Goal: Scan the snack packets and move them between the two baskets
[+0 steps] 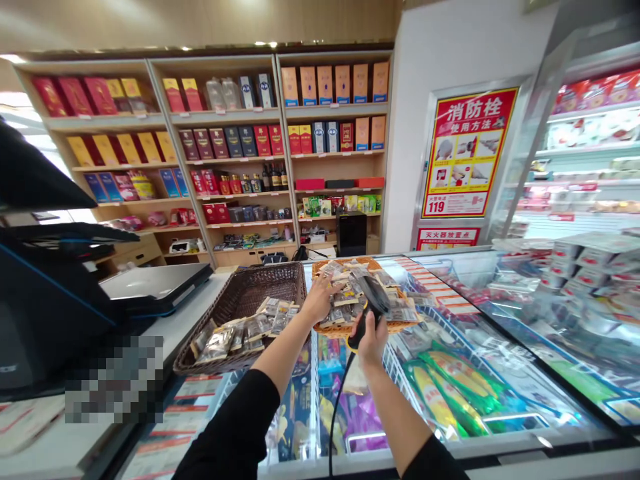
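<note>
My right hand (373, 339) is wrapped around the handle of a black barcode scanner (374, 299), whose cable hangs down toward me. The scanner's head is over an orange wicker basket (327, 329) full of small clear packets (345, 313). At the left side of that basket, my left hand (320, 298) rests on the packets with its fingers stretched out. I cannot make out a packet held in it. To the left stands a dark brown wicker basket (240, 283), with more small packets (255, 328) lying in its near and right parts.
Both baskets stand on a glass-topped freezer (500, 353) with bagged food inside. A weighing scale (155, 283) and a dark machine (45, 300) stand on the counter at left. Shelves of boxed bottles (220, 143) line the back wall. Stacked tubs (575, 267) are at right.
</note>
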The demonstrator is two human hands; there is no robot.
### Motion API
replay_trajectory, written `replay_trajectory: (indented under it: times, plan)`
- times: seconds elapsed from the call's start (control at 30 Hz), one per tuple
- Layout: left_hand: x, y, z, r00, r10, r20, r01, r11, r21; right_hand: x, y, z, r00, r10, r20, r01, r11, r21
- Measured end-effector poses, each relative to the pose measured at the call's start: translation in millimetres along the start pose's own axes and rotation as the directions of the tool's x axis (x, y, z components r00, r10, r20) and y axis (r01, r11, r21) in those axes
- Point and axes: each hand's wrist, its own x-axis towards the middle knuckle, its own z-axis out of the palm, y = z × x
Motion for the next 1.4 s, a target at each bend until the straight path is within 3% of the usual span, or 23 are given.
replay_trajectory:
  times: [0.1,0.2,0.3,0.37,0.47,0.57,0.67,0.77,0.83,0.93,1.0,1.13,1.3,1.4]
  plan:
    - [2,-15,-7,0.993,-0.071,-0.093,0.069,0.997,-0.025,-2,1,2,0.999,0.023,0.027,-0.023,1.0,-0.02]
    - [-14,-39,-33,0.956,-0.261,-0.132,0.264,0.964,0.005,-12,-3,8,0.994,0.015,0.112,-0.005,0.996,-0.083]
    - [-42,-60,-52,0.845,-0.529,-0.075,0.534,0.831,0.156,-26,-6,14,0.965,0.027,0.259,0.004,0.993,-0.119]
    - [-62,-68,-52,0.785,-0.619,-0.001,0.602,0.763,0.237,-37,-6,18,0.937,0.042,0.347,-0.003,0.994,-0.112]
    - [-80,-75,-37,0.788,-0.611,0.079,0.575,0.775,0.262,-50,-1,19,0.894,0.035,0.446,0.019,0.993,-0.115]
    - [-85,-81,-24,0.761,-0.648,0.033,0.636,0.754,0.162,-55,3,16,0.838,0.002,0.546,0.106,0.98,-0.167]
    - [-84,-88,-23,0.698,-0.716,0.03,0.711,0.686,-0.156,-54,5,12,0.817,0.015,0.577,0.154,0.958,-0.243]
    - [-82,-91,-29,0.688,-0.726,-0.013,0.593,0.572,-0.567,-51,4,10,0.813,0.066,0.578,0.184,0.914,-0.362]
    - [-81,-87,-33,0.651,-0.758,-0.032,0.491,0.454,-0.744,-51,4,11,0.805,0.082,0.587,0.219,0.879,-0.423]
    - [-80,-79,-37,0.601,-0.799,0.039,0.399,0.258,-0.88,-52,5,12,0.801,0.081,0.593,0.253,0.852,-0.458]
    - [-79,-75,-39,0.592,-0.803,0.065,0.351,0.185,-0.918,-53,7,12,0.808,0.079,0.584,0.257,0.844,-0.47]
    - [-79,-72,-40,0.578,-0.814,0.055,0.344,0.182,-0.921,-52,8,10,0.819,0.079,0.569,0.257,0.835,-0.486]
    - [-79,-71,-40,0.607,-0.794,0.041,0.303,0.182,-0.935,-51,8,10,0.809,0.082,0.582,0.27,0.828,-0.492]
    - [-78,-72,-39,0.597,-0.801,0.045,0.315,0.183,-0.931,-52,8,10,0.803,0.082,0.59,0.27,0.833,-0.483]
